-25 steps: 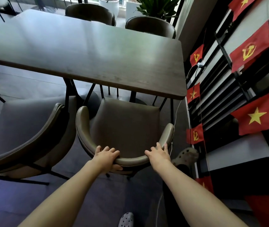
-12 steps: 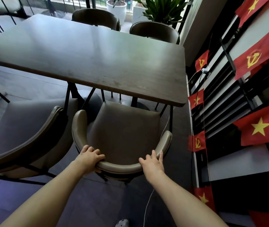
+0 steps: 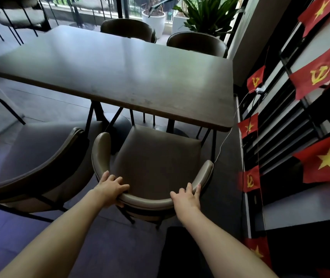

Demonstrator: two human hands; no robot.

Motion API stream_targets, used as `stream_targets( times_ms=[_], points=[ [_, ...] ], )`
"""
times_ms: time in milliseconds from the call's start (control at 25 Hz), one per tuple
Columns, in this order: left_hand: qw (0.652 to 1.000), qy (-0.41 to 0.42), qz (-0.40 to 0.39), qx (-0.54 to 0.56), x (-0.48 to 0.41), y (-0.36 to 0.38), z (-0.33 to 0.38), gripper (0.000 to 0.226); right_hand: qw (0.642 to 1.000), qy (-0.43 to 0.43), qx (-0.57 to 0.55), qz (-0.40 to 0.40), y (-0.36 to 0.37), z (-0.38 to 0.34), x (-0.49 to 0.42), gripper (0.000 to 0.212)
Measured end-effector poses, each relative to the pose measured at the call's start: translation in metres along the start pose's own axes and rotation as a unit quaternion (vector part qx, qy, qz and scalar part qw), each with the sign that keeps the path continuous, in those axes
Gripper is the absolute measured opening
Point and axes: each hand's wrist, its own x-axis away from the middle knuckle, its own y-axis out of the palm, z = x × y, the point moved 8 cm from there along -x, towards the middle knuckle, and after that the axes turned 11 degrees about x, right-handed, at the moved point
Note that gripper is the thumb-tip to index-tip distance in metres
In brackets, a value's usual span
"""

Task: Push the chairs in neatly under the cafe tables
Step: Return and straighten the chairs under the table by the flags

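Observation:
A dark wooden cafe table [image 3: 120,77] stands ahead. An olive padded chair [image 3: 156,157] with a curved backrest sits at its near right end, the seat's front edge just under the tabletop. My left hand [image 3: 110,187] grips the left part of the backrest, fingers curled over the top. My right hand [image 3: 187,197] holds the right part of the backrest, fingers over the rim. A second, similar chair [image 3: 31,163] stands to the left, out from the table and angled.
Two more chairs [image 3: 128,29] [image 3: 197,44] are tucked at the table's far side. A wall with shelving and red flags [image 3: 316,77] runs close on the right, with a white cable [image 3: 226,137] hanging beside the table. Potted plants [image 3: 204,15] stand at the back.
The chair has slid forward toward the table, with both hands staying on the backrest. The view has tilted up, showing more of the far side.

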Motion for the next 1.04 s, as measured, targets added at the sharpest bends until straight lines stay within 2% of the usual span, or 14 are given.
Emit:
stream_targets(
  times_ms=[400,600,680,800,920,1040],
  points=[
    [0.999,0.005,-0.051,0.006,-0.006,0.000,0.000,0.059,0.999,0.013,-0.002,-0.042,-0.004,0.000,0.003,0.065],
    [0.990,-0.028,-0.130,0.047,-0.005,-0.005,0.002,0.071,0.993,-0.014,-0.095,-0.075,-0.020,-0.007,0.012,0.047],
    [0.984,-0.003,-0.134,0.115,-0.006,-0.018,0.004,0.061,0.985,-0.010,-0.150,-0.085,-0.037,-0.008,0.013,0.039],
    [0.955,0.001,-0.069,0.287,-0.003,-0.055,-0.010,0.043,0.975,0.024,-0.207,-0.083,-0.077,-0.011,0.012,0.042],
    [0.941,0.002,0.068,0.331,0.015,-0.113,-0.043,0.037,0.965,0.080,-0.249,0.003,-0.143,-0.020,0.011,0.044],
    [0.923,0.028,0.152,0.353,0.044,-0.164,-0.071,0.032,0.952,0.124,-0.271,0.075,-0.204,-0.032,0.019,0.044]
  ],
)
